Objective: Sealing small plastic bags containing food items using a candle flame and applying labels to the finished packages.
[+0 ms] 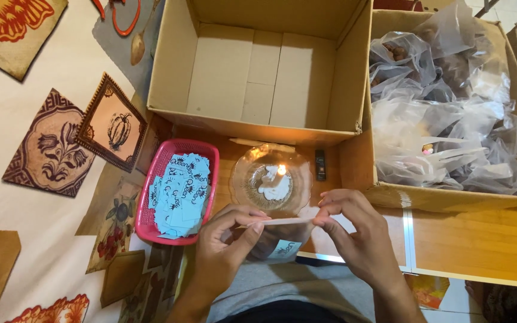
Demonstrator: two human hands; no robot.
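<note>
Both hands meet just in front of a clear glass dish (272, 177), which serves here as the reference point. The left hand (225, 245) pinches the left end of a clear plastic bag (282, 236) at its folded top edge, thumb and forefinger closed on the strip, the other fingers curled under. The right hand (357, 236) pinches the right end of the same edge between thumb and fingertips, so the top of the bag is stretched taut and level between the two hands. The bag hangs below that edge, on the near side of the dish, above the person's lap, and a small blue label (284, 247) shows on its front. Inside the dish a small candle flame (282, 170) burns over a patch of white wax (273, 188). Just left of the dish stands a pink plastic basket (151, 209) filled with light blue printed paper tags (181, 194). Just right of the dish lies a small dark lighter-like object (320, 164); what it is I cannot tell for sure. Behind the dish sits an open cardboard box (258, 125) with pale flat packs lining its bottom. Right of the dish and farther back, a second cardboard box (450, 200) holds many filled clear bags (444, 125). Far left of the dish, a patterned cloth (49, 149) covers the surface.
</note>
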